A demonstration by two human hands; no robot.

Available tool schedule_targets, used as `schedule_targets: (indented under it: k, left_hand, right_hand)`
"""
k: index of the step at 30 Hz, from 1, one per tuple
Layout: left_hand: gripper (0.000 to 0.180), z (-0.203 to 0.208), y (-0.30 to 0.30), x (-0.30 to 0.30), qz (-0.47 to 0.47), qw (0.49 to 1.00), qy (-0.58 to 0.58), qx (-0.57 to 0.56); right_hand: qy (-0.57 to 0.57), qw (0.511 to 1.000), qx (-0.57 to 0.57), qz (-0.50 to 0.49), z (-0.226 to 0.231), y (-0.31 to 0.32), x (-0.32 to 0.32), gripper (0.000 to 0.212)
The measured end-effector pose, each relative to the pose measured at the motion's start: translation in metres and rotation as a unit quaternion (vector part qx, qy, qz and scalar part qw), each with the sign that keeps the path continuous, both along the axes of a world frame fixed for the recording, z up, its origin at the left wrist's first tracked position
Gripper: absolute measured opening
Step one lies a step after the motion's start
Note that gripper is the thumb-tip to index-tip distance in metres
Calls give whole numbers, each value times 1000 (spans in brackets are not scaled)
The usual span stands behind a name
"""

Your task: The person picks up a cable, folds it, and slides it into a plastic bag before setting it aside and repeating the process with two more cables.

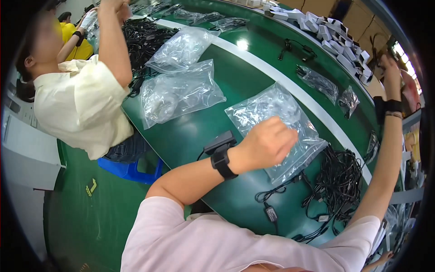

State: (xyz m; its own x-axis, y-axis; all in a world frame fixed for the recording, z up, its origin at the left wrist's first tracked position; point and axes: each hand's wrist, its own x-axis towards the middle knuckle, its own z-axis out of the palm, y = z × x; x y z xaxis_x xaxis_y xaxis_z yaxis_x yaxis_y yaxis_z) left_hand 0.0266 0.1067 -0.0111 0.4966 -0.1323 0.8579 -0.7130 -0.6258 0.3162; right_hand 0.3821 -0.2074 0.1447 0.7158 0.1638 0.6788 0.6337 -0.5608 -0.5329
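Head view puts the clear plastic bag [276,129] at the centre of the green belt [190,136], lying flat and crinkled just this side of the white stripe [290,86]. My left hand [265,145] rests on its near edge, fingers curled loosely down onto the film; I cannot tell whether they pinch it or only press it. I judge this as the bag-handling step, with the bag being steadied or gathered. My right hand [390,72] is raised far off to the right, well apart from the bag, its fingers closed around something small and dark that I cannot make out. A tangle of black cables [340,181] lies just beside the bag's right corner. A next move, I'd say, calls for a firm pinch on the bag's mouth. Further up the belt lie two more bags [181,77], near a co-worker's cream sleeve [81,104].
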Motion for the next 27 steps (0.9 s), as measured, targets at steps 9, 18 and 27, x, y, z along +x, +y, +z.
schedule_targets:
  k: [9,18,27]
  left_hand:
    - [99,17,-7,0,67,988,49,-128]
    - [19,18,-19,7,-218,816,385,-372]
    - [42,18,-31,3,-380,703,507,-323]
  right_hand:
    - [142,956,109,234,58,65,-263,37]
    - [312,848,160,396,3,88,-329,38]
    - [354,822,273,353,-51,63,-325,47]
